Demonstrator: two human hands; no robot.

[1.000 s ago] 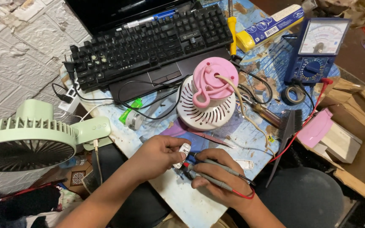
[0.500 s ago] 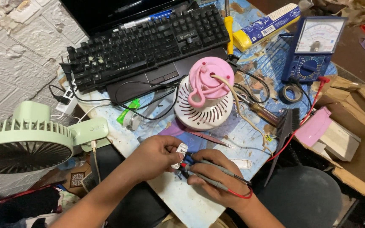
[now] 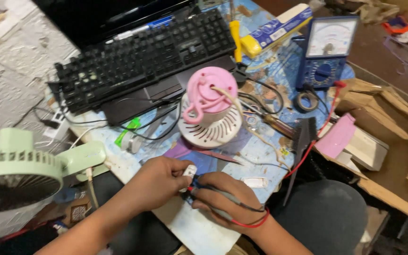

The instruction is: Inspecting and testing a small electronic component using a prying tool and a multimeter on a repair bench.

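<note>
Beyond both hands (image 3: 194,189), pink-white fan (image 3: 209,111) fronts black keyboard (image 3: 142,56).

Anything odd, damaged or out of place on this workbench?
Yes. The pink and white fan lies face down by the keyboard, its loose cord trailing across the table. Torn cardboard litters the right side. The left hand and right hand work on a small white part.

Green fan (image 3: 20,170): cut off by left edge. Laptop screen (image 3: 105,14): cropped by top edge. White part (image 3: 189,172): mostly hidden by left hand (image 3: 159,182). Probe tips: hidden between left hand and right hand (image 3: 223,198). Forearms: cut off by bottom edge.
</note>
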